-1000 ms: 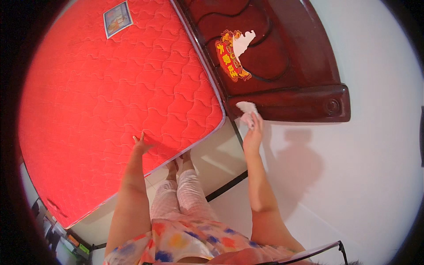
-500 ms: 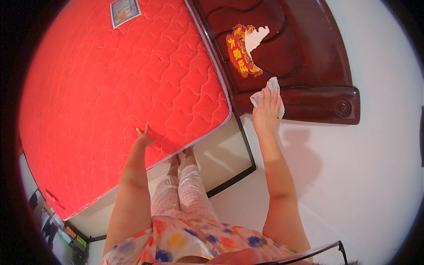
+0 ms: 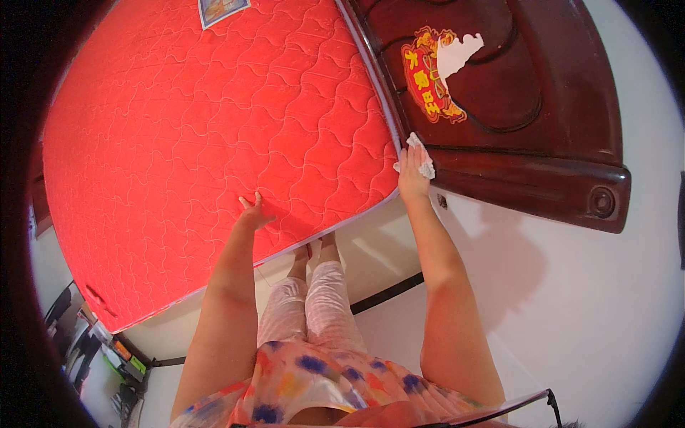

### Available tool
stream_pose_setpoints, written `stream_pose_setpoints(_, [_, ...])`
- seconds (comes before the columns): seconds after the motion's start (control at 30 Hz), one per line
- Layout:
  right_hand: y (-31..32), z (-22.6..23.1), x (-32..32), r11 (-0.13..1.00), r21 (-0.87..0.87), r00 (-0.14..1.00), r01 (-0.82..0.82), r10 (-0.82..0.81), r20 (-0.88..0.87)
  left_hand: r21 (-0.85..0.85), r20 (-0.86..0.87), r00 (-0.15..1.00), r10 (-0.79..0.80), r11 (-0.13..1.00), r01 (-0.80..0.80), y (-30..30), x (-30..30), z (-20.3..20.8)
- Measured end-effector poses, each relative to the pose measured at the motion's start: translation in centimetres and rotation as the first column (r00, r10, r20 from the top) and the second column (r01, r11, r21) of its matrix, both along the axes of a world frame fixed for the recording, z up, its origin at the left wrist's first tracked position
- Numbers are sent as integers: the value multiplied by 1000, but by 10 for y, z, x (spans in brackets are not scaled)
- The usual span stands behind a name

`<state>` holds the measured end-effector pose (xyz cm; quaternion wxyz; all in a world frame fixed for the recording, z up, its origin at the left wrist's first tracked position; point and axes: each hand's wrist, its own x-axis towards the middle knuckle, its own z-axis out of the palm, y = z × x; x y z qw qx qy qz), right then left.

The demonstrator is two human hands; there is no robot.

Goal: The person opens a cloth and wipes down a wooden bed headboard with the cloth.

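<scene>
My right hand (image 3: 412, 175) presses a crumpled whitish cloth (image 3: 427, 168) against the lower end of the dark red-brown wooden headboard (image 3: 564, 100), close to the mattress corner. Its fingers lie over the cloth and point away from me. Bright red and quilted, the mattress (image 3: 157, 157) fills the left side. My left hand (image 3: 254, 212) rests on it near the edge, fingers spread and nothing in them. A red and yellow sticker (image 3: 427, 89) with a torn white patch (image 3: 457, 55) is on the headboard panel.
A flat picture card (image 3: 222, 10) lies at the far part of the mattress. Below the mattress runs the pale bed side (image 3: 382, 246) with a black lower edge. A white wall (image 3: 564, 307) stands at the right. Assorted items (image 3: 114, 353) lie at the lower left.
My right hand has slid the cloth left along the headboard's lower rail to the end by the mattress. My left hand stays on the mattress. The view has shifted slightly.
</scene>
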<state>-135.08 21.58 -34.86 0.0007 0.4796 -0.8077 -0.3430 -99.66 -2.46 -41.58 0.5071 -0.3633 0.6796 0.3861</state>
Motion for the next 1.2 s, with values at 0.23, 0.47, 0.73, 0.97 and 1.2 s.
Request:
stream_pose_setpoints(0.23, [8, -25, 17, 962, -261, 982, -77, 118, 144, -181, 82, 986, -148, 970, 160, -10, 51, -70])
stream_pose_setpoints(0.47, [43, -18, 20, 889, -456, 904, 43, 160, 397, -27, 88, 973, -212, 976, 215, -7, 30, -45])
stream_pose_setpoints(0.73, [98, 52, 39, 639, -722, 931, 265, 26, 364, -173, -91, 990, -104, 981, 87, -23, 100, -144])
stream_pose_setpoints(0.97, [86, 230, 40, 297, -955, 992, 16, 118, 53, 9, -387, 897, 213, 974, -228, 2, 100, -139])
stream_pose_setpoints(1.2, [73, 319, -15, 489, -868, 940, -85, -249, -232, 211, -244, 845, 475, 877, -432, 61, -15, 30])
